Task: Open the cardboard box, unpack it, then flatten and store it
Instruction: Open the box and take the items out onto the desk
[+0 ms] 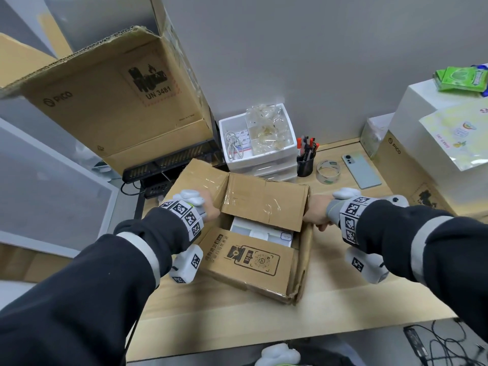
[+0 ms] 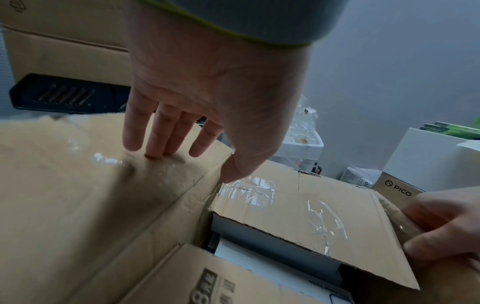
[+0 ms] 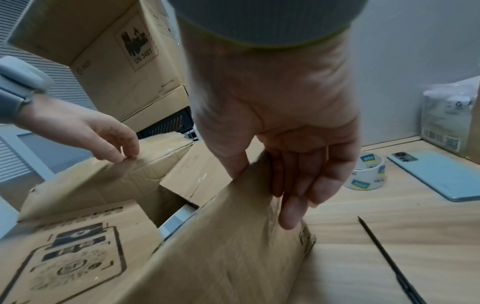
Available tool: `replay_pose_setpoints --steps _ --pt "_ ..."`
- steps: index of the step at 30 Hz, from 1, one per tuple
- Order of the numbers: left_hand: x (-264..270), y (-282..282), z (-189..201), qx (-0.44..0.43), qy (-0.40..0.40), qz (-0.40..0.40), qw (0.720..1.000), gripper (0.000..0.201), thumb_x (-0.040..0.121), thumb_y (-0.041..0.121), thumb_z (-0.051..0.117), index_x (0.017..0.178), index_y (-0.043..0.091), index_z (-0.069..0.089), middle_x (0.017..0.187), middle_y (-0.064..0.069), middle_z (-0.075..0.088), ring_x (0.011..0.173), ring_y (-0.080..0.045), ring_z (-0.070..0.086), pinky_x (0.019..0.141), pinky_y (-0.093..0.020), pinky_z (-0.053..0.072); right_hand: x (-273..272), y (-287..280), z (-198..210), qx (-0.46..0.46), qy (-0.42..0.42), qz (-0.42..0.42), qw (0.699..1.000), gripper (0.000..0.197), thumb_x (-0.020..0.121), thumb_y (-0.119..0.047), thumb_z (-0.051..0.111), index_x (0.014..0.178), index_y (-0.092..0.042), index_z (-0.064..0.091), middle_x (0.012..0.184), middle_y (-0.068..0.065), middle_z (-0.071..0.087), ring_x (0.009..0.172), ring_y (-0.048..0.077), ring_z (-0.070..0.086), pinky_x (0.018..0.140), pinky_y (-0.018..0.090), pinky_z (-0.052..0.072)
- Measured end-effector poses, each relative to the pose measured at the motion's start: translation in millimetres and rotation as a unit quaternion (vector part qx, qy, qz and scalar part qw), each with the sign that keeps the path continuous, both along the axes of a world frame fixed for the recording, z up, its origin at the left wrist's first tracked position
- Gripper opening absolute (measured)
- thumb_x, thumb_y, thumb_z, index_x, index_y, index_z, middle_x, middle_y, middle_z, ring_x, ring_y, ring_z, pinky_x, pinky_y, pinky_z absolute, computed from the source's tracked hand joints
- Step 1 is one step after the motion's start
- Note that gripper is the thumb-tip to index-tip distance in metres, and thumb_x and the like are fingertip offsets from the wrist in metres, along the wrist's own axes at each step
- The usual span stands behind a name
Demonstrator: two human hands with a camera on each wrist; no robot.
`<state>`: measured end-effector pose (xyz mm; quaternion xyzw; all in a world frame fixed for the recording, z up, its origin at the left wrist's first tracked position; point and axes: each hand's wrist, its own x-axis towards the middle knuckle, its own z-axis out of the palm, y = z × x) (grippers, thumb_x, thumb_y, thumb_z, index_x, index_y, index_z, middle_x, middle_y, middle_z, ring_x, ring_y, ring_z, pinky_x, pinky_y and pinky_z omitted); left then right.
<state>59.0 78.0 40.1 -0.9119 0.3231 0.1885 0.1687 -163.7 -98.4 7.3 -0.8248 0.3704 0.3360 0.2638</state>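
A brown cardboard box (image 1: 253, 262) stands mid-desk with its top flaps partly raised. My left hand (image 1: 208, 204) holds the left flap (image 2: 78, 185): four fingers press its taped outer face and the thumb hooks over its edge. On the other side, my right hand (image 3: 285, 133) pinches the right flap (image 3: 221, 246), thumb inside and fingers outside. The far flap (image 1: 264, 204) and the printed near flap (image 1: 248, 260) still lie over the opening. Between them shows a white packed item (image 1: 261, 231).
A large PICO carton (image 1: 118, 101) sits on a black rack at back left. Behind the box are a white drawer unit (image 1: 261, 149), a pen cup (image 1: 305, 162), a tape roll (image 1: 327, 171) and a phone (image 1: 361, 169). A black pen (image 3: 389, 261) lies on the desk right of the box.
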Motion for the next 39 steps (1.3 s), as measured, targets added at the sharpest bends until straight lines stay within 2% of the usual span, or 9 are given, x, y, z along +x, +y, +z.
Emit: replay_pose_setpoints --steps 6,14,19,24,28,30,32,35,39 --pt "-10 -1 4 0.01 -0.002 -0.01 1.0 0.022 0.087 0.035 0.062 0.079 0.019 0.049 0.076 -0.001 0.052 0.074 -0.021 0.052 0.061 -0.027 0.04 -8 -13 12 -0.009 0.022 -0.01 1.0 0.025 0.092 -0.019 0.048 0.071 -0.009 0.058 0.04 -0.002 0.06 0.044 0.013 0.055 0.046 0.018 0.045" --pt "-16 4 -22 0.011 0.028 -0.012 0.999 0.069 0.073 0.069 0.069 0.103 0.009 0.054 0.087 -0.002 0.067 0.079 -0.02 0.064 0.08 -0.036 0.057 -3 -27 5 -0.054 0.062 0.06 0.995 0.023 0.094 -0.012 0.049 0.098 0.0 0.068 0.09 0.011 0.075 0.068 0.021 0.065 0.053 0.024 0.047" --pt "-31 1 -32 0.0 0.058 -0.014 0.998 0.037 0.084 0.031 0.072 0.109 0.011 0.055 0.095 -0.004 0.058 0.083 -0.021 0.053 0.074 -0.032 0.044 -8 -35 -3 -0.052 0.003 0.039 0.998 0.023 0.091 -0.019 0.058 0.068 -0.018 0.054 0.065 0.0 0.064 0.056 0.014 0.062 0.05 0.024 0.048" --pt "-27 5 -35 -0.022 0.169 0.012 0.985 0.072 0.073 0.013 0.074 0.133 0.021 0.036 0.087 -0.008 0.068 0.071 -0.023 0.066 0.057 -0.034 0.057 -2 -38 0 -0.046 0.042 0.055 0.997 0.024 0.095 -0.019 0.049 0.074 -0.008 0.056 0.066 0.005 0.066 0.056 0.017 0.062 0.05 0.024 0.048" --pt "-24 6 -35 -0.029 0.18 0.016 0.983 0.069 0.075 0.014 0.075 0.129 0.023 0.034 0.079 -0.008 0.067 0.066 -0.022 0.066 0.052 -0.03 0.054 -2 -40 0 -0.056 0.03 0.084 0.994 0.021 0.091 -0.022 0.056 0.072 -0.014 0.057 0.068 0.002 0.067 0.058 0.015 0.063 0.061 0.026 0.053" --pt "-26 4 -36 -0.018 0.175 0.017 0.984 0.069 0.067 0.024 0.077 0.122 0.022 0.036 0.084 -0.009 0.07 0.074 -0.025 0.072 0.066 -0.037 0.063 0 -36 2 -0.076 0.027 0.097 0.992 0.016 0.086 -0.025 0.062 0.076 -0.014 0.056 0.073 0.003 0.065 0.061 0.016 0.061 0.061 0.027 0.052" --pt "-26 3 -39 -0.03 0.17 0.019 0.985 0.073 0.06 0.031 0.076 0.122 0.021 0.039 0.093 -0.009 0.069 0.084 -0.027 0.07 0.078 -0.045 0.062 3 -33 1 -0.114 0.018 0.092 0.989 0.039 0.074 -0.031 0.075 0.1 -0.012 0.053 0.094 0.006 0.063 0.079 0.021 0.062 0.067 0.03 0.053" --pt "-26 2 -44 -0.058 0.16 0.008 0.985 0.094 0.062 0.036 0.078 0.141 0.017 0.03 0.11 -0.011 0.067 0.097 -0.029 0.067 0.087 -0.046 0.059 5 -27 -5 -0.206 -0.038 0.13 0.969 0.115 0.051 -0.04 0.09 0.141 -0.011 0.024 0.13 0.01 0.043 0.117 0.028 0.049 0.095 0.038 0.047" --pt "-26 2 -42 -0.063 0.165 -0.001 0.984 0.101 0.07 0.03 0.082 0.149 0.017 0.021 0.106 -0.011 0.068 0.095 -0.029 0.067 0.086 -0.044 0.059 8 -15 -17 -0.266 -0.058 0.234 0.933 0.158 0.025 -0.067 0.085 0.151 -0.013 0.006 0.145 0.01 0.027 0.134 0.029 0.032 0.114 0.052 0.025"
